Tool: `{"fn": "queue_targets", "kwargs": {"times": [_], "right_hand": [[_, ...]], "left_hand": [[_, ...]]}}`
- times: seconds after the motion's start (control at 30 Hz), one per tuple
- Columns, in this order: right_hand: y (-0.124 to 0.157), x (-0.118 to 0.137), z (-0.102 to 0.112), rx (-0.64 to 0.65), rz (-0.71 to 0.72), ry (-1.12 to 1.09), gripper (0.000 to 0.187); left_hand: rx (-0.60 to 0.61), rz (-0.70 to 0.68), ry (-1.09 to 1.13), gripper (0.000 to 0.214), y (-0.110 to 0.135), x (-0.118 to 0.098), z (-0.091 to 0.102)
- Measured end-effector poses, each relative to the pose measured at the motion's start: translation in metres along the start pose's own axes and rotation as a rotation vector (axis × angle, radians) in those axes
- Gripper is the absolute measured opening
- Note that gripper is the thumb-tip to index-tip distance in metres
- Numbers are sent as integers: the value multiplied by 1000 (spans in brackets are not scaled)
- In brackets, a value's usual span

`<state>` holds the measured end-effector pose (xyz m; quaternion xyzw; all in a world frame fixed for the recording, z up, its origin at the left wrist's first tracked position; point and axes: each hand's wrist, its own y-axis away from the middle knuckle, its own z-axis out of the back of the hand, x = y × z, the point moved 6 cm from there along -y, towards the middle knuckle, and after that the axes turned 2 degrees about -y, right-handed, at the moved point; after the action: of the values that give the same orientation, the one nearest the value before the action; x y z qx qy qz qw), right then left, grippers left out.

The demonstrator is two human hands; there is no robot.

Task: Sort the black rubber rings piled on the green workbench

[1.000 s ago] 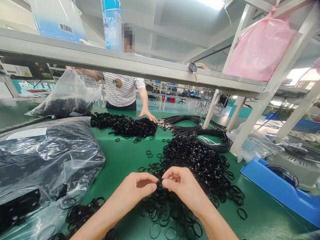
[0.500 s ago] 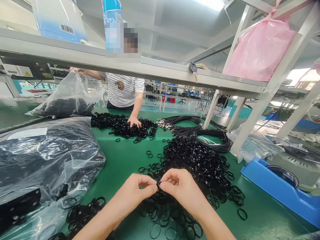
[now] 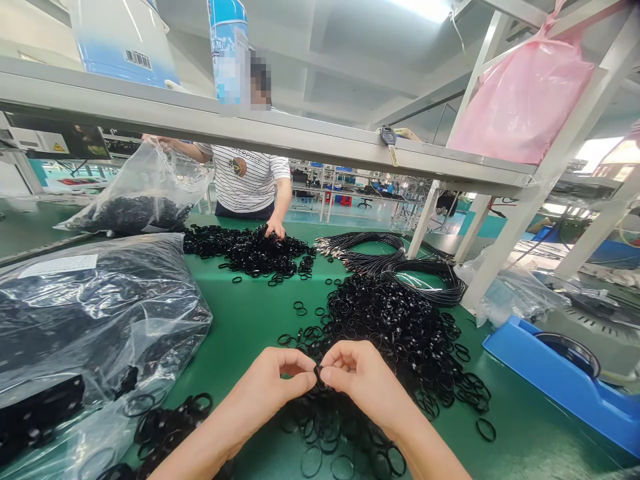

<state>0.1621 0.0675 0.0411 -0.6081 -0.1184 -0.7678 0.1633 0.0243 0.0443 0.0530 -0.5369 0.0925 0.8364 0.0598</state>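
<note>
My left hand (image 3: 280, 380) and my right hand (image 3: 355, 373) meet at the fingertips over the near edge of a heap of black rings (image 3: 385, 327). Thumb and forefinger of each are pinched on one small black ring (image 3: 317, 373), mostly hidden by the fingers. Loose rings lie on the green tabletop (image 3: 250, 320) below and around both hands. Left of my left forearm is a smaller pile of rings (image 3: 170, 423), beside a large clear plastic bag (image 3: 145, 293) filled with black pieces.
Across the table a person in a striped shirt (image 3: 245, 183) has one hand in another ring pile (image 3: 235, 250) and holds a clear bag (image 3: 140, 193). Coiled black cables (image 3: 370, 247) lie at the back. A blue tape dispenser (image 3: 555, 380) stands right; a shelf (image 3: 320, 143) crosses above.
My hands stay almost in place, still pinching the ring. The other person's hand has shifted slightly back and right, gathering rings at the far pile. The view has moved very slightly.
</note>
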Motion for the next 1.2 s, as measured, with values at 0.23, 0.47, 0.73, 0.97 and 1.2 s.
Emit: {"fn": "queue_targets", "kwargs": {"times": [0.23,0.47,0.73,0.97,1.2], "right_hand": [[1,-3,-2,-5,-7,-28,5],[0,1,-1,-24,4,23,8],[2,2,-2,-43,5,62,8],[2,2,-4,-43,17,77,8],[4,15,0,-192,127,311,9]], "left_hand": [[-19,20,-11,21,1,1,0],[-5,27,-6,21,-1,4,1],[-27,35,-31,21,1,6,5],[-20,37,-45,20,4,4,2],[-49,5,-58,19,-3,8,2]]}}
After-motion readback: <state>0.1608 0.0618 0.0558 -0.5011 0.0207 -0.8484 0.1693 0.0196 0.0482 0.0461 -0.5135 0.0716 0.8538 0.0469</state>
